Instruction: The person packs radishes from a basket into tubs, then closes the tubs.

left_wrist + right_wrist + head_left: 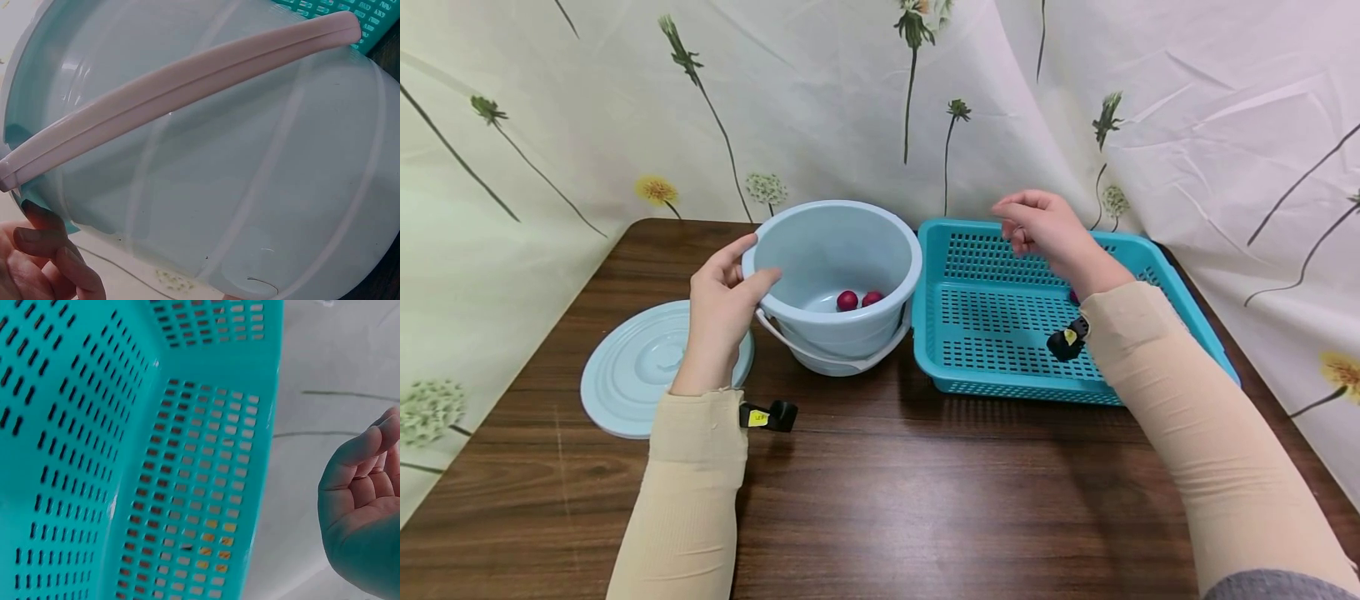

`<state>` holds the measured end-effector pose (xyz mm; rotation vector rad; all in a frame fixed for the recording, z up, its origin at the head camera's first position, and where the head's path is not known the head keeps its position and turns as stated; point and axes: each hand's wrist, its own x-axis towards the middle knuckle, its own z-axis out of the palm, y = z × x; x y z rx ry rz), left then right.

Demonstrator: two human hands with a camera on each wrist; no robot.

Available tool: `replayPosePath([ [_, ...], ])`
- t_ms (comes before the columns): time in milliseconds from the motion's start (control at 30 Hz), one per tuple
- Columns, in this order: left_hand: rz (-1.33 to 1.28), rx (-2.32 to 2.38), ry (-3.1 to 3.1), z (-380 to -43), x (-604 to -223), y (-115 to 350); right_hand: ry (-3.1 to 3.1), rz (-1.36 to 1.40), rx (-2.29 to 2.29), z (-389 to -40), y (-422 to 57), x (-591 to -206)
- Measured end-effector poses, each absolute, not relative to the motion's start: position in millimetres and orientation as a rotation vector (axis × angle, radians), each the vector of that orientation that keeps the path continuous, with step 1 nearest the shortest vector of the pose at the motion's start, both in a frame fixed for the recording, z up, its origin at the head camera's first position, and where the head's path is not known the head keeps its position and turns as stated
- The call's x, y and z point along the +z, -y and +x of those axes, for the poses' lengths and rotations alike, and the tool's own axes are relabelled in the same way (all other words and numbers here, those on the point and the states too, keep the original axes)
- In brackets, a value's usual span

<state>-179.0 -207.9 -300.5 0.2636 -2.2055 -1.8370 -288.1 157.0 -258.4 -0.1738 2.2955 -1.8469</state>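
Note:
My left hand (pixel 724 308) grips the left rim of a pale blue bucket (pixel 838 337), thumb over the edge and fingers outside. Two dark red balls (pixel 847 300) lie on the bucket's floor. The bucket's handle (pixel 181 81) hangs down across its front. Over the back of a turquoise perforated basket (pixel 928 333), my right hand (pixel 1047 232) hovers with loosely bent fingers. The right wrist view shows this hand (pixel 362 506) beyond the basket's rim, with nothing visible in it. Part of another red thing (pixel 1073 296) shows in the basket, mostly hidden by the right wrist.
A round pale blue lid (pixel 621 375) lies on the dark wooden table (pixel 925 492), left of the bucket and partly behind my left hand. Bucket and basket stand side by side. A flower-printed cloth (pixel 842 100) hangs close behind them.

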Motion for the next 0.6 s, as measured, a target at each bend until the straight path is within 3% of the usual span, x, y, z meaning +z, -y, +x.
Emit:
replayPosePath([
  [600,0.265,-1.828,2.214,-179,-300,208,-2.316,0.042,-1.822,-298,-203,-285],
])
